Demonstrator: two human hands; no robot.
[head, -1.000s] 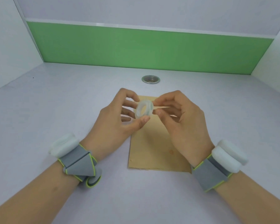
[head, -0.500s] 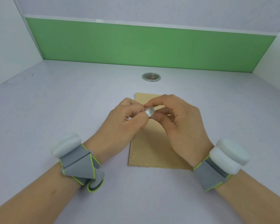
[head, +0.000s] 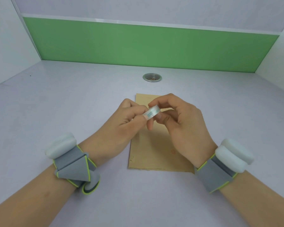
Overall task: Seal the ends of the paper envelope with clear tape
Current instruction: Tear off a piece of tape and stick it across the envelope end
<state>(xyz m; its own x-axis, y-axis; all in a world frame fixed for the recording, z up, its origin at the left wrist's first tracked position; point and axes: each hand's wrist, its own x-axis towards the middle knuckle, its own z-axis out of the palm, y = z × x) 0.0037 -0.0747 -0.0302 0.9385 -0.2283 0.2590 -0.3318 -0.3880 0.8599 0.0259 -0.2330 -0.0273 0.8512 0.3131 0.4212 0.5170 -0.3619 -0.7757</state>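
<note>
A brown paper envelope (head: 156, 154) lies flat on the pale table, long side running away from me, partly hidden under both hands. Above its far half I hold a small roll of clear tape (head: 151, 113), seen edge-on. My left hand (head: 121, 126) pinches the roll's left side between thumb and fingers. My right hand (head: 182, 126) grips the roll's right side with its fingertips. Both wrists wear grey straps with white pads.
A round metal grommet (head: 152, 77) is set in the table (head: 56, 112) beyond the envelope. A green panel (head: 146, 46) closes the back, and white walls (head: 7, 46) stand at the left and right sides.
The tape roll turned from showing its open ring to edge-on. Both hands closed tighter on it and shifted slightly; the view tilted down a little.
</note>
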